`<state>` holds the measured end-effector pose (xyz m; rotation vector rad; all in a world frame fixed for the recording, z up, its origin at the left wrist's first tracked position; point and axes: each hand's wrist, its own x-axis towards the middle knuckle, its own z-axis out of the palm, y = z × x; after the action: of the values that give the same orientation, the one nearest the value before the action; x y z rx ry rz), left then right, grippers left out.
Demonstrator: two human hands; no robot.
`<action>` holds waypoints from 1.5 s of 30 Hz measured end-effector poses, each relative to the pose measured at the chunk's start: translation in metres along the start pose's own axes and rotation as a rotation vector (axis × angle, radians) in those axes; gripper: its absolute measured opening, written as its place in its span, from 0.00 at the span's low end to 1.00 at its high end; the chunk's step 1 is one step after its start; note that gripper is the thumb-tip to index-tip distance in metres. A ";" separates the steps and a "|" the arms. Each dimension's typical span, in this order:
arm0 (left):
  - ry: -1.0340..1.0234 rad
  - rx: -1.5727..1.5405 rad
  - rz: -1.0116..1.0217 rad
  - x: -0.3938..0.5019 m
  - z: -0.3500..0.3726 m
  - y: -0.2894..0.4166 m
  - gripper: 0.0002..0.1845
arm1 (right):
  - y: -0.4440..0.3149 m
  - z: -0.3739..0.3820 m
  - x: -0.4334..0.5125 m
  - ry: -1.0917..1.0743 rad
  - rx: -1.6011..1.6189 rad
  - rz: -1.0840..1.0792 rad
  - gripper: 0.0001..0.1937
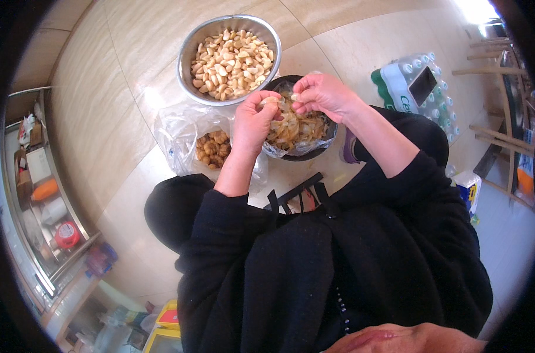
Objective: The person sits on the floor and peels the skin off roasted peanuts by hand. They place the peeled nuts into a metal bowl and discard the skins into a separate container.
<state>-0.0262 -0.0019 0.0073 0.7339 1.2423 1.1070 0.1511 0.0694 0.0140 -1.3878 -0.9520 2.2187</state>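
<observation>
My left hand (253, 121) pinches a pale garlic clove (269, 101) between thumb and fingers. Close by on the right, my right hand (322, 95) grips a small whitish piece (295, 96) with its fingertips; whether it is skin or clove I cannot tell. Both hands are over a dark round bin (312, 155) with a clear plastic liner, holding brownish garlic skins (300, 128). Beyond my left hand stands a stainless steel bowl (184, 75) of peeled garlic cloves (232, 61). An opened clear plastic bag (174, 132) left of my left forearm holds brownish garlic bulbs (213, 148).
A smartphone (422, 86) lies on a shrink-wrapped pack of bottles (395, 84) at the right. Wooden chair legs (505, 114) stand farther right. A metal-framed drawer or shelf (73, 264) with packages is at the left. Yellow containers (163, 339) sit at lower left.
</observation>
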 end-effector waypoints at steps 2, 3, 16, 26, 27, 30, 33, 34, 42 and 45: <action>0.020 0.036 -0.039 0.000 0.000 0.000 0.07 | 0.002 0.000 0.007 0.088 -0.112 0.060 0.09; 0.032 0.049 -0.062 -0.001 -0.001 0.000 0.08 | 0.003 0.002 0.010 0.145 -0.173 0.100 0.11; 0.005 0.019 -0.053 0.002 -0.010 -0.002 0.11 | -0.006 0.032 0.007 -0.163 -0.359 -0.069 0.10; 0.096 0.020 -0.153 0.001 0.004 -0.001 0.08 | 0.012 0.010 0.006 -0.001 -0.396 -0.445 0.07; 0.081 -0.021 -0.211 0.002 0.005 -0.001 0.09 | 0.015 0.010 0.005 0.061 -0.478 -0.532 0.07; 0.056 -0.212 -0.277 0.003 0.005 -0.003 0.08 | 0.019 0.011 -0.003 0.145 -0.633 -0.645 0.07; 0.032 -0.219 -0.233 0.004 0.007 -0.006 0.09 | 0.017 0.011 -0.012 0.165 -0.745 -0.706 0.07; 0.016 -0.206 -0.208 0.004 0.007 -0.007 0.09 | 0.016 0.012 -0.014 0.156 -0.757 -0.786 0.07; -0.017 0.028 -0.102 0.002 0.011 -0.008 0.08 | 0.017 0.013 -0.013 0.195 -0.615 -0.580 0.08; 0.011 0.151 -0.107 0.001 0.011 -0.007 0.06 | 0.019 0.015 -0.013 0.206 -0.653 -0.546 0.07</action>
<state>-0.0138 -0.0018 0.0031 0.7661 1.3699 0.9382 0.1453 0.0426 0.0134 -1.3354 -1.8122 1.3848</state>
